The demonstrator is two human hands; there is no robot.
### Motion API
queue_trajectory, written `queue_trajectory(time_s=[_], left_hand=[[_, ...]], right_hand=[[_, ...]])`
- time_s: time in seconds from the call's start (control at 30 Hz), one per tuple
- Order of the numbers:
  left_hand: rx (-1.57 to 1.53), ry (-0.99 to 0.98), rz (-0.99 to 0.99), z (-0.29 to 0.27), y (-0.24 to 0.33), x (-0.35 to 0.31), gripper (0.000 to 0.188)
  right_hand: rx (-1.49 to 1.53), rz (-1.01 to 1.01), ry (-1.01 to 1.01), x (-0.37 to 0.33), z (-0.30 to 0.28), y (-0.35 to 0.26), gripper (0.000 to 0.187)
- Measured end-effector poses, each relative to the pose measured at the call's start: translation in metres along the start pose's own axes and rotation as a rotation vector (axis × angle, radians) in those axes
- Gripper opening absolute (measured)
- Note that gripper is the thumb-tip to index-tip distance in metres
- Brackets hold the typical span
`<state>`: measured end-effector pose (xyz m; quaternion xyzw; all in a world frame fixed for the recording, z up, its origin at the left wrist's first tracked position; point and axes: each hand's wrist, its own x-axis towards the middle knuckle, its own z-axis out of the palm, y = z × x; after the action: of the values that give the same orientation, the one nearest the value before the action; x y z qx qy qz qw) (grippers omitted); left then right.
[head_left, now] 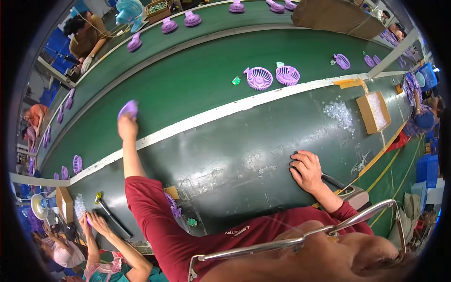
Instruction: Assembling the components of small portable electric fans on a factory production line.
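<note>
Here's the left hand (127,128), out over the belt (188,84) at left, grip closed around a purple part (128,109), blurred! The right hand (307,172) rests on the desk (225,145) at right, fingers curled; whether that grip holds anything, I cannot tell. Mid-belt, near edge: two grilles (259,78), a green board (236,81) just left. Farther right, clear bits (339,114) lie near a box (364,114).

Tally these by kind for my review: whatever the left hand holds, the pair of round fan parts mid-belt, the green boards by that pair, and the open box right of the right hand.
Purple item in left hand, blurred: 1
Purple fan parts: 2
Green boards: 2
Open cardboard box: 1
Total: 6
</note>
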<state>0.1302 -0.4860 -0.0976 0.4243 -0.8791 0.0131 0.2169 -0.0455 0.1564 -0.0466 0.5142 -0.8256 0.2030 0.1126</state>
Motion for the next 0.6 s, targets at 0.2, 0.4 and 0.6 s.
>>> queue_trajectory(time_s=[0.2, 0.4, 0.6], left_hand=[[-0.431, -0.04, 0.569, -0.069, 0.151, -0.065, 0.02], [-0.656, -0.337, 0.77, -0.122, 0.238, -0.159, 0.017], [-0.579, -0.317, 0.631, -0.118, 0.23, -0.202, 0.023]], right_hand=[[0.016, -0.028, 0.021, 0.0, 0.005, -0.001, 0.02], [0.028, -0.026, 0.047, -0.005, 0.01, 0.004, 0.02], [0.09, -0.042, 0.003, -0.003, 0.007, 0.008, 0.023]])
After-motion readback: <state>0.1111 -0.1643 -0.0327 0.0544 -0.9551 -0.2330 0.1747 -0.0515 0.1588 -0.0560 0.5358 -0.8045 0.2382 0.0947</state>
